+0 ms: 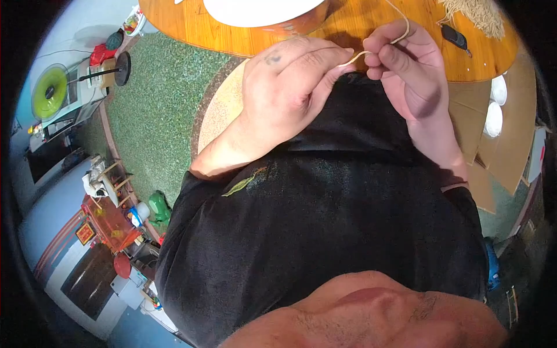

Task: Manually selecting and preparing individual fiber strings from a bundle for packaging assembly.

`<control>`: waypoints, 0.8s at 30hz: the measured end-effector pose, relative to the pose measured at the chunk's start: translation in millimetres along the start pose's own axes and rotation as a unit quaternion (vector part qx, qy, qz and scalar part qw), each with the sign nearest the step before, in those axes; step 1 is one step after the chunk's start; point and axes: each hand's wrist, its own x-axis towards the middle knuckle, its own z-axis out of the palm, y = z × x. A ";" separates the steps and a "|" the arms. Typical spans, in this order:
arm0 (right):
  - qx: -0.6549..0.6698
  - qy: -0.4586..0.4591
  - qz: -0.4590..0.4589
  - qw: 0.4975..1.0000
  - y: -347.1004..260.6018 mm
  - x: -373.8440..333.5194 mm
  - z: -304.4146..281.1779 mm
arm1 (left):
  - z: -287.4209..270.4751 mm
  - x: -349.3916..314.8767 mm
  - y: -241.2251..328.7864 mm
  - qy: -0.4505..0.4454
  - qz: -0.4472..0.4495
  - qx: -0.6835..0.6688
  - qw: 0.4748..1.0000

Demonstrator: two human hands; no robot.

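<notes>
A thin cream cord [358,56] runs between my two hands, just in front of the table's near edge. My left hand [290,84] is closed, pinching the cord between thumb and forefinger, back of the hand upward. A short way to the right, my right hand [413,72] is closed on the same cord, its fingers curled and the thumb pressing in. From there the cord rises over the right forefinger and leaves the picture at the top. The left hand's lower fingers are hidden behind its own back.
The round wooden table [487,58] bears a white round object [261,10], a black key-fob-like item [454,37] and a bundle of cream cords [478,16]. Flattened cardboard [510,139] with white oval pieces [494,120] lies at right. A green-bladed fan [50,91] stands far left.
</notes>
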 end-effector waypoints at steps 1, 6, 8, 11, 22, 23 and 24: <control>-0.003 -0.002 0.013 1.000 2.9 -0.1 -2.2 | -1.2 0.5 0.5 0.001 0.002 0.000 1.000; -0.010 0.004 0.062 0.998 -2.3 5.6 13.0 | -8.8 6.2 9.2 -0.039 -0.098 -0.069 0.992; -0.043 0.126 0.039 0.990 -6.3 7.6 27.3 | -7.7 2.0 3.5 -0.049 -0.094 -0.052 0.993; -0.388 0.248 -0.144 0.876 -0.8 2.6 21.6 | -7.6 1.5 0.6 -0.082 -0.106 -0.055 0.990; -0.508 -0.048 -0.243 0.825 3.0 8.8 27.6 | -18.0 8.7 1.4 -0.211 -0.267 -0.172 0.925; -0.508 -0.047 -0.241 0.826 2.4 9.2 29.2 | -18.5 8.4 1.3 -0.213 -0.268 -0.173 0.924; -0.504 -0.048 -0.224 0.833 1.1 9.9 31.5 | -18.9 7.8 1.2 -0.210 -0.262 -0.168 0.927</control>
